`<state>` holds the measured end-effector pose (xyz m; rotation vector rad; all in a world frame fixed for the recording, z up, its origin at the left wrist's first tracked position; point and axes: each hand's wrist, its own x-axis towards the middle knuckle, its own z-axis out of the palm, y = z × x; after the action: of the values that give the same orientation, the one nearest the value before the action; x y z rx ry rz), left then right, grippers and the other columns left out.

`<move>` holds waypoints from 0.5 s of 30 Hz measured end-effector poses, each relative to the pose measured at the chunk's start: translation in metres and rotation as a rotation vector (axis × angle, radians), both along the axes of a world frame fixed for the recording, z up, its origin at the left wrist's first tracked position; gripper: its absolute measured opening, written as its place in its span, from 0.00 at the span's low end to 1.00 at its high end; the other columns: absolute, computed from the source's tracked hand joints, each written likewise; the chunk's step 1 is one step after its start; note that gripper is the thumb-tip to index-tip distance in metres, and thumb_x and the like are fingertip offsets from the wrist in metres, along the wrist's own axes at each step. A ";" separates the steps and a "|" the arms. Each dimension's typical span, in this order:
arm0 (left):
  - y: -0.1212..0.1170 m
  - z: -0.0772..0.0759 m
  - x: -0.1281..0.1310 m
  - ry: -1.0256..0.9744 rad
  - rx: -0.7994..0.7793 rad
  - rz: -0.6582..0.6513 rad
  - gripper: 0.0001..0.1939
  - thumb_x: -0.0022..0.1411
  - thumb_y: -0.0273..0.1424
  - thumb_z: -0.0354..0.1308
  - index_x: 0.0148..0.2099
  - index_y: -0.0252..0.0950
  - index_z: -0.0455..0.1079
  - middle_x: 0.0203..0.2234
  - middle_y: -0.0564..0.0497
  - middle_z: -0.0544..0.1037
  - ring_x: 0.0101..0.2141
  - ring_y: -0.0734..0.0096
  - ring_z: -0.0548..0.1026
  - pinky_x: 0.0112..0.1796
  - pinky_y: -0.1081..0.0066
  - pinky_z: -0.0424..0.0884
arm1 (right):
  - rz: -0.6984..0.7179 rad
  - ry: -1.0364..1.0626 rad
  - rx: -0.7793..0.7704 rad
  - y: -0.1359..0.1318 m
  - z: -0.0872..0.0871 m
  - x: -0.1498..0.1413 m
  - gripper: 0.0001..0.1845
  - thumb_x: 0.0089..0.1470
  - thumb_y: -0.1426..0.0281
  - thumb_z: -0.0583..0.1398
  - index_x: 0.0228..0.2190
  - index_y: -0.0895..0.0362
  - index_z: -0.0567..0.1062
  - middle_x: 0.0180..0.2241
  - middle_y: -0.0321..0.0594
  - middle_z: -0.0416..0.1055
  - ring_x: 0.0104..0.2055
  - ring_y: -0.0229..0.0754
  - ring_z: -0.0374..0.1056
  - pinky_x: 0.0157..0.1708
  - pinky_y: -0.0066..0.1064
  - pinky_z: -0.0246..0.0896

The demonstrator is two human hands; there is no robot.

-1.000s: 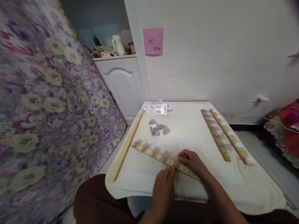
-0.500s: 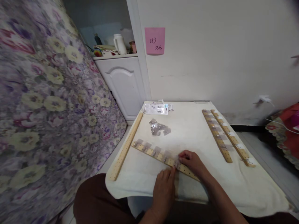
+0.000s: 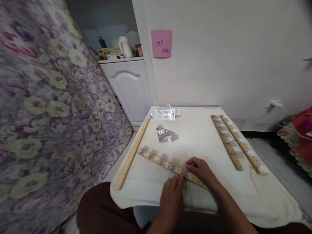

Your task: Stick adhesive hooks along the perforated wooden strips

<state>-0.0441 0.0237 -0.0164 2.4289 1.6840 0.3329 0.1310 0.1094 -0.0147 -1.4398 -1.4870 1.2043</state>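
A narrow wooden strip point(image 3: 168, 165) with rows of holes lies slantwise before me. Several small metal pieces, each with a translucent greyish card point(image 3: 175, 161), are set along it. My left hand point(image 3: 172, 198) lies at its near edge, fingers together, the index fingertip touching the last metal piece point(image 3: 183, 173) on the right. Whatever its thumb side grips is hidden. Just beyond the strip, my right hand point(image 3: 200, 169) has thumb and index finger pinched at the card of that same piece. The card is mostly covered by the fingers.
At left lies a thicker perforated wooden bar point(image 3: 131, 156). A loose pile of small carded pieces point(image 3: 166, 134) sits mid-table, with clear packaging point(image 3: 162, 114) behind. Two filled strips, one with grey cards point(image 3: 225, 140) and one with white cards point(image 3: 243, 144), lie at right.
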 end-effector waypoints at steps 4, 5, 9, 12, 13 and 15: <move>-0.001 0.000 0.000 -0.001 0.014 0.001 0.33 0.55 0.15 0.46 0.62 0.37 0.54 0.41 0.47 0.70 0.40 0.63 0.66 0.42 0.61 0.65 | 0.006 0.009 0.002 0.000 0.001 0.000 0.06 0.44 0.68 0.60 0.27 0.58 0.75 0.22 0.34 0.70 0.26 0.38 0.64 0.27 0.28 0.57; -0.001 -0.001 -0.001 -0.002 0.013 0.001 0.33 0.55 0.15 0.46 0.62 0.37 0.54 0.41 0.47 0.70 0.40 0.63 0.66 0.43 0.62 0.65 | 0.011 0.017 0.002 0.000 0.001 0.000 0.06 0.44 0.68 0.60 0.27 0.58 0.75 0.22 0.34 0.70 0.26 0.38 0.64 0.27 0.28 0.57; 0.000 -0.001 -0.001 -0.012 -0.006 -0.005 0.33 0.55 0.15 0.45 0.63 0.37 0.53 0.42 0.46 0.70 0.41 0.62 0.66 0.43 0.61 0.64 | 0.023 0.049 -0.002 0.000 0.000 0.000 0.06 0.44 0.69 0.60 0.27 0.58 0.75 0.21 0.33 0.69 0.25 0.38 0.63 0.27 0.28 0.56; 0.000 0.000 -0.002 -0.013 -0.011 -0.009 0.33 0.55 0.14 0.45 0.63 0.36 0.53 0.42 0.46 0.70 0.41 0.61 0.65 0.44 0.60 0.65 | 0.020 0.056 -0.006 -0.001 -0.001 0.000 0.06 0.44 0.69 0.60 0.27 0.58 0.75 0.22 0.34 0.69 0.25 0.37 0.63 0.27 0.28 0.56; -0.001 0.000 -0.002 -0.012 -0.012 -0.009 0.33 0.54 0.14 0.46 0.63 0.36 0.53 0.42 0.46 0.70 0.41 0.61 0.65 0.44 0.60 0.65 | 0.018 0.055 -0.009 -0.001 -0.001 0.000 0.06 0.44 0.69 0.60 0.27 0.58 0.75 0.22 0.34 0.69 0.25 0.37 0.63 0.27 0.28 0.56; -0.001 0.001 -0.002 -0.010 -0.008 -0.006 0.33 0.55 0.15 0.46 0.62 0.36 0.54 0.42 0.46 0.70 0.41 0.61 0.65 0.44 0.60 0.65 | 0.012 0.049 -0.018 -0.001 0.000 0.000 0.06 0.44 0.69 0.60 0.27 0.59 0.75 0.22 0.34 0.69 0.25 0.37 0.63 0.27 0.28 0.56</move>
<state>-0.0462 0.0228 -0.0152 2.4221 1.6700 0.3364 0.1307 0.1088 -0.0151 -1.4056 -1.4564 1.2545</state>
